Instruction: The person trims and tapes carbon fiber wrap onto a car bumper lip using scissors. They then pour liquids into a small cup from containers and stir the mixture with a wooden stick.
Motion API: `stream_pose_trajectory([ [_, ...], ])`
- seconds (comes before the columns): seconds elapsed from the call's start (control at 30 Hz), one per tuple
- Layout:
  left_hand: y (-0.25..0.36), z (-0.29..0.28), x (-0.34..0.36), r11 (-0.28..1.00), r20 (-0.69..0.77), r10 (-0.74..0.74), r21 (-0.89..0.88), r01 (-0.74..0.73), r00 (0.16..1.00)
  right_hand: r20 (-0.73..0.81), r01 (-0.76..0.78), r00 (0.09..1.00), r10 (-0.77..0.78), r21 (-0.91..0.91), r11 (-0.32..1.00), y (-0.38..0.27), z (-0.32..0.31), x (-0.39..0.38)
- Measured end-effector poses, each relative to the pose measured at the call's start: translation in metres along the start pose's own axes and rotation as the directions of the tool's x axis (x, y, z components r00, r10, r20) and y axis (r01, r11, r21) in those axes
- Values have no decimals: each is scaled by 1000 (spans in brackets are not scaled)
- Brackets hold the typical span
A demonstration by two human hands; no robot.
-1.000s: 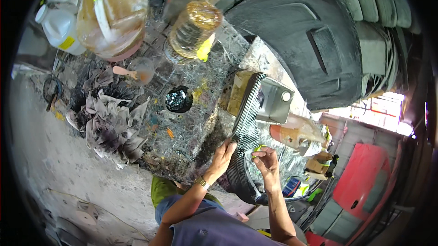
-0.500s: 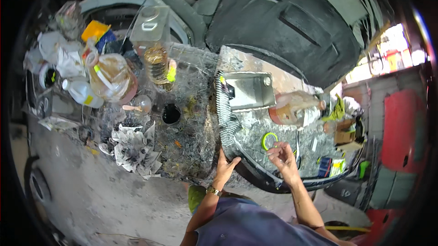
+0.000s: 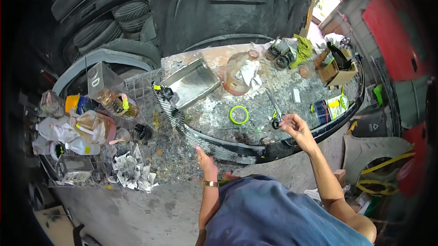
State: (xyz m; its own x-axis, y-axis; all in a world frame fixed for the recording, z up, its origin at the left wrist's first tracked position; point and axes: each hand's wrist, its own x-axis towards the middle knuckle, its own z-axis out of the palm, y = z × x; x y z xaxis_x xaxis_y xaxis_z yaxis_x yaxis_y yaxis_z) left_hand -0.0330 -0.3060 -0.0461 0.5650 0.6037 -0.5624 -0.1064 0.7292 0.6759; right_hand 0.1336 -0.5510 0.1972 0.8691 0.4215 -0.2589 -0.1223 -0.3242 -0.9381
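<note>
Nearest me, the left hand (image 3: 206, 164) is at the near edge of the worktop (image 3: 212, 125), its fingertips against the outer side of a long curved strip (image 3: 216, 150); I can't tell whether they grip it or only steady it. The strip follows that near edge, its left end running up beside the metal tray (image 3: 202, 96) and its other end sweeping round the right edge towards the far right corner.

I'd guess it is light for its length, fairly stiff but apt to flex and swing if lifted by one end. Two hands spread wide, under the solid rim, would suit it best. The woven facing looks softer, and I suspect a cut edge would fray or shift under a dragging thumb.

It shows a black-and-silver check along the left and middle, plain dark further right, with a pale grey line along part of the inner edge and a yellow-green tab at the left tip.

Further in, the right hand (image 3: 297, 132) has its fingers bent, thumb and fingertips at the dark handles of the scissors (image 3: 273, 104); whether they pinch them I can't say. Those should be rigid, best taken by the loops. Beyond the strip's middle lies a bright green ring (image 3: 239, 123).
</note>
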Motion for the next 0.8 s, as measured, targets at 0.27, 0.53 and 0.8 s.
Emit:
stream_pose_trajectory([
  [0.27, -41, 15, -48, 995, -48, -90, 43, 92, 995, 1, -6, 1000, 6, 109, 994, 16, -41, 1],
  [0.53, -75, 19, -84, 960, 80, -176, 235, 153, 981, 41, 50, 998, -56, 139, 989, 22, -84, 0],
  [0.8, -43, -4, -127, 801, 260, -443, 544, 248, 858, -250, 16, 968, 36, 204, 979, 71, -137, -83],
])
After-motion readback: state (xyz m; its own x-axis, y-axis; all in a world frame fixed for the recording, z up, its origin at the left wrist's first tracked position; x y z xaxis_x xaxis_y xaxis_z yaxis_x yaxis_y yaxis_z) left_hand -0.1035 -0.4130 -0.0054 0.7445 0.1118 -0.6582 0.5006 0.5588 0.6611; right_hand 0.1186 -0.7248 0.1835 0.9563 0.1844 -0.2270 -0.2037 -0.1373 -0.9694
